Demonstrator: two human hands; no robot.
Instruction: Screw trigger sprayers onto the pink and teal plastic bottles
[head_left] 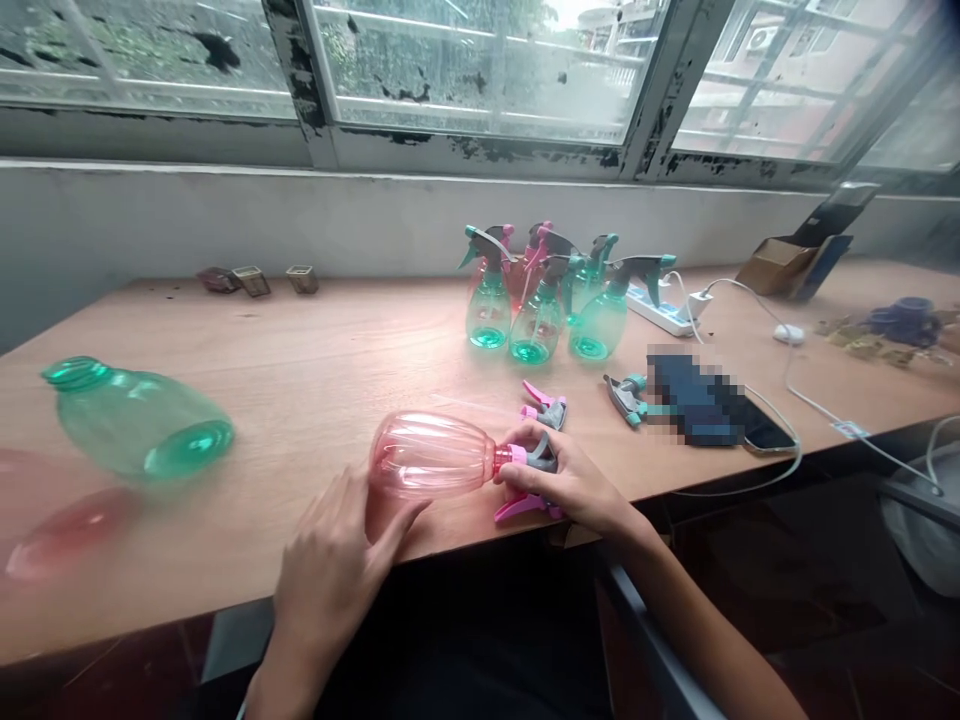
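Note:
A pink spray bottle (431, 453) lies on its side near the front edge of the wooden table (337, 350). My right hand (570, 485) is closed round its grey and pink trigger head (529, 470) at the bottle's neck. My left hand (337, 555) rests by the bottle's base, fingers spread and touching it. A loose pink trigger head (546, 404) lies just behind my right hand, and a green one (626, 395) lies further right.
An uncapped green bottle (135, 420) lies on its side at the left, with a pink one (67, 535) at the front left edge. Several assembled spray bottles (547, 300) stand mid-table. A phone (750, 425), power strip (664, 310), cables and a cardboard box (787, 262) lie right.

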